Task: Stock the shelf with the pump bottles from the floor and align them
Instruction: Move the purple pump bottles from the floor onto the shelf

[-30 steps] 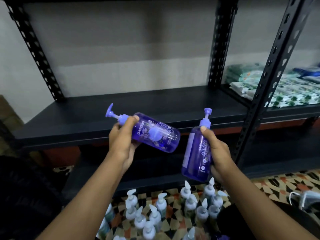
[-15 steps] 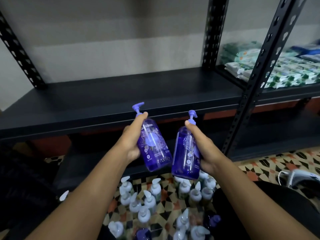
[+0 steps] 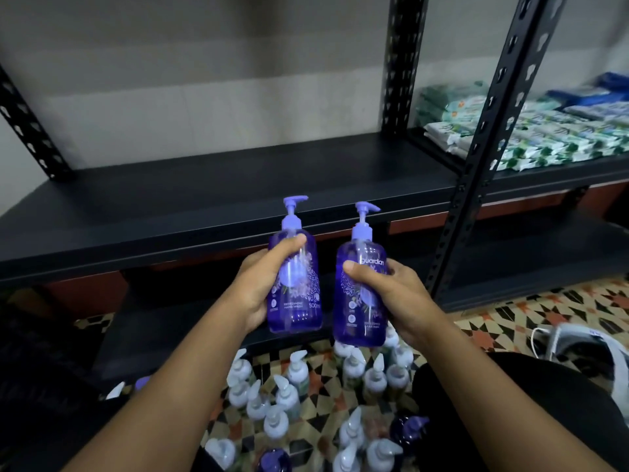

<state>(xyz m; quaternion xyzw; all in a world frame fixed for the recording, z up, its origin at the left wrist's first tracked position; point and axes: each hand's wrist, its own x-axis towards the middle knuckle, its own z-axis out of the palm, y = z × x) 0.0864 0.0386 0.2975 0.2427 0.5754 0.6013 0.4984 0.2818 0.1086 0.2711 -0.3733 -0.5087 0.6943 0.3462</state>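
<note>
Purple, I am holding two upright, left grip (image 3: 257,289) clasping left bottle (image 3: 299,303), right grip (image 3: 400,294) clasping right bottle (image 3: 360,316), before shelf (image 3: 190,202).

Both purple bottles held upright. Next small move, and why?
Probably raise both and set them side by side on the black shelf: the left hand grips one purple pump bottle, the right hand a second bottle, both upright near its front edge.
</note>
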